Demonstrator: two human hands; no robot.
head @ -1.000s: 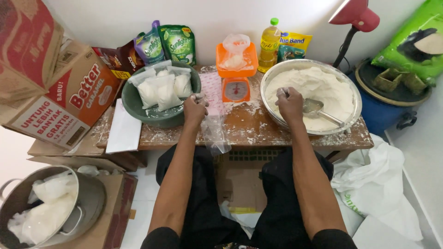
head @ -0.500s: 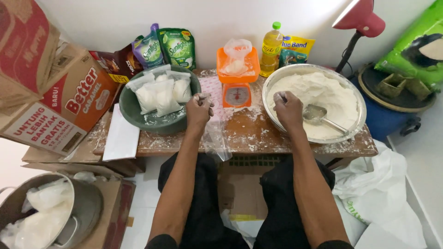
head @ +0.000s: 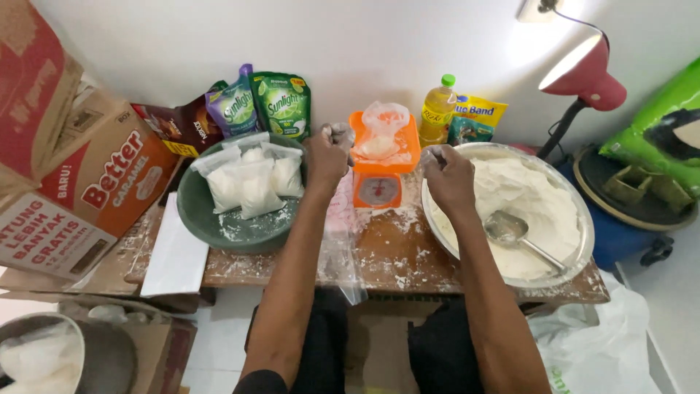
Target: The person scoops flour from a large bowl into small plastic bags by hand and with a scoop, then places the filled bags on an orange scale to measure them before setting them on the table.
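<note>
Both hands have lifted from the bowls to the scale point(head: 380, 164): the left hand point(head: 327, 155) and right hand point(head: 446, 175), loosely fisted at nine and three o'clock, could tip its flour bag point(head: 382, 131).

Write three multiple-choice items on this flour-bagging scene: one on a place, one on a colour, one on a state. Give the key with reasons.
1. Where does the metal scoop lie?
A. In the big metal bowl of flour
B. In the green bowl
C. On the scale

2. What colour is the kitchen scale?
A. Blue
B. Orange
C. White

3. What are the two hands doing?
A. Both grip the scoop
B. Both rest flat on the table
C. Both are raised beside the small plastic bag on the scale

Key:
1 A, the scoop rests on the flour, handle toward the rim.
2 B, its body and tray are orange.
3 C, the left hand and right hand are closed, one at each side of the scale.
</note>
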